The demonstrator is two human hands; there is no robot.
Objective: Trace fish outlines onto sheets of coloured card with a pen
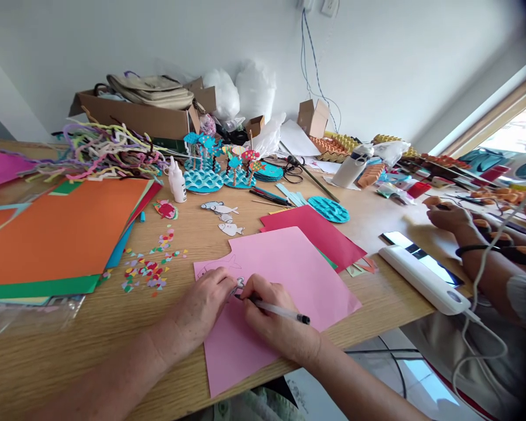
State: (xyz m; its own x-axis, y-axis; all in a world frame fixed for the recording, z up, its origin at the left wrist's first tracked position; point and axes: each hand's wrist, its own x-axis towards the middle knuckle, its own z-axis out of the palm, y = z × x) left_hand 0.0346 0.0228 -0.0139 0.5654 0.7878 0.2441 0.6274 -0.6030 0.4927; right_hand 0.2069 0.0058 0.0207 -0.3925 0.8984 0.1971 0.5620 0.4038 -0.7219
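Observation:
My right hand (275, 323) is closed around a pen (284, 311) with a clear barrel and black cap end, its tip down near my left fingertips. My left hand (204, 304) has its fingers drawn together, pressing a small pale paper cutout (240, 282) onto the pink paper (298, 275). Most of the cutout is hidden by my fingers. A pencilled fish outline (222, 264) shows on the pink sheet just beyond my left hand. Several grey-and-white paper fish (231, 228) lie farther back on the table.
Stacked coloured paper (61, 234) and confetti (146, 272) lie left, near a glue bottle (176, 182). Red paper (315, 231) lies under the pink sheet. Blue fish models (204, 175) stand behind. At right are a white device (421, 279), a phone (394, 238) and another person's hand (449, 216).

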